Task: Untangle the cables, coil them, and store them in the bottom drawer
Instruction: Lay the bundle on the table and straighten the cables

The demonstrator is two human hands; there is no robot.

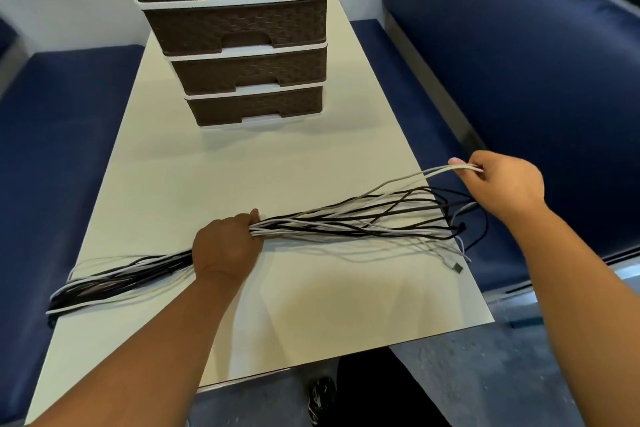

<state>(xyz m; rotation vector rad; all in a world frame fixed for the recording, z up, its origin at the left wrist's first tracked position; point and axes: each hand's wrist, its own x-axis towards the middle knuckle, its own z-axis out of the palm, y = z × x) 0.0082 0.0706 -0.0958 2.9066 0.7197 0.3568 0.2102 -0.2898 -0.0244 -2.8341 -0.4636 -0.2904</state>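
Observation:
A long bundle of black and white cables lies across the pale table. My left hand grips the bundle near its middle, with the left part trailing to the table's left edge. My right hand pinches a white cable and holds it raised off the fanned-out strands at the table's right edge. A connector end lies on the table. The brown woven drawer unit stands at the table's far end; its bottom drawer is closed.
Blue cushioned benches flank the table on the left and right. A grey floor and a shoe show below the table's near edge.

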